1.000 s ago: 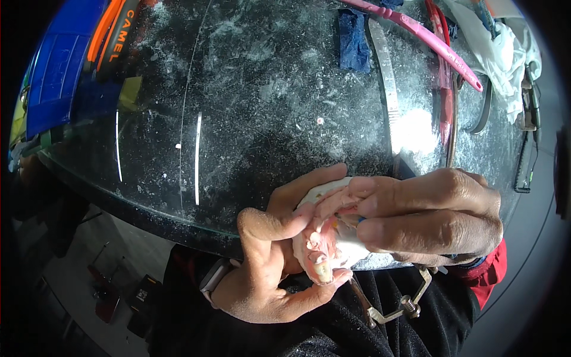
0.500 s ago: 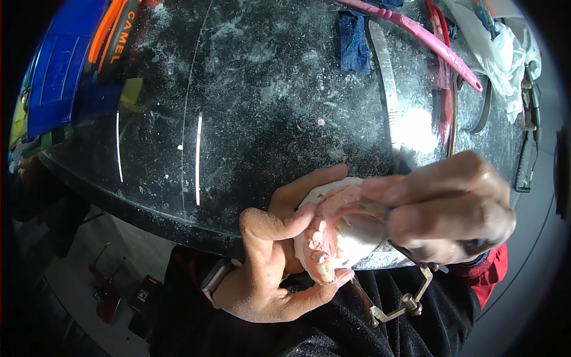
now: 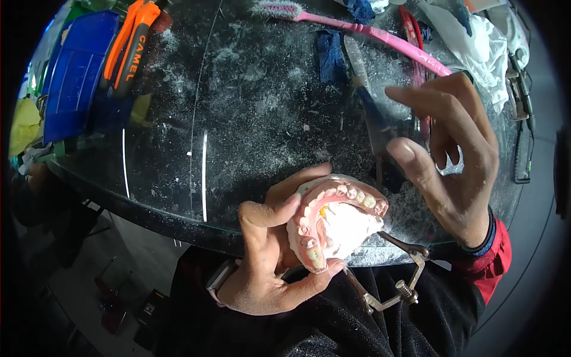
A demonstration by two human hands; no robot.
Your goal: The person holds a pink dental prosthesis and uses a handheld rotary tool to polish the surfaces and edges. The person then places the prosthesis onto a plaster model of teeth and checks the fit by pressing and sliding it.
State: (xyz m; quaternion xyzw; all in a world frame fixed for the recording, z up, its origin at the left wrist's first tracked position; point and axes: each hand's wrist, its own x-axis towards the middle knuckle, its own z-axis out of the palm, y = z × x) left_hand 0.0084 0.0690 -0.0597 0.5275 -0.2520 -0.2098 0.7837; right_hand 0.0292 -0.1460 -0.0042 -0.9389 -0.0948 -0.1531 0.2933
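My left hand [image 3: 267,256] grips a dental model, a white plaster cast [image 3: 351,229] carrying a pink denture arch with cream teeth [image 3: 339,193]. The thumb presses one side, and the fingers hold the rim. A metal articulator frame [image 3: 389,300] with a screw extends from the model over my lap. To the upper right, my right hand [image 3: 461,149] is raised with thumb and fingers apart, holding nothing visible. Near its fingertips is a narrow dark blue and grey thing [image 3: 375,116], blurred, overlapping the steel ruler [image 3: 355,56]. I cannot tell whether it touches the table.
White dust covers the dark glass tabletop [image 3: 256,119]. A pink toothbrush [image 3: 369,31], a dark blue scrap [image 3: 331,56], red-handled tool [image 3: 411,30] and crumpled white plastic [image 3: 485,59] lie at the back right. An orange-handled cutter [image 3: 131,50] and blue tray [image 3: 80,77] are at left.
My right hand has come away from the denture, moving up, and its fingers have opened. The tooth arch is now uncovered. My left hand keeps its grip; the view has shifted slightly.
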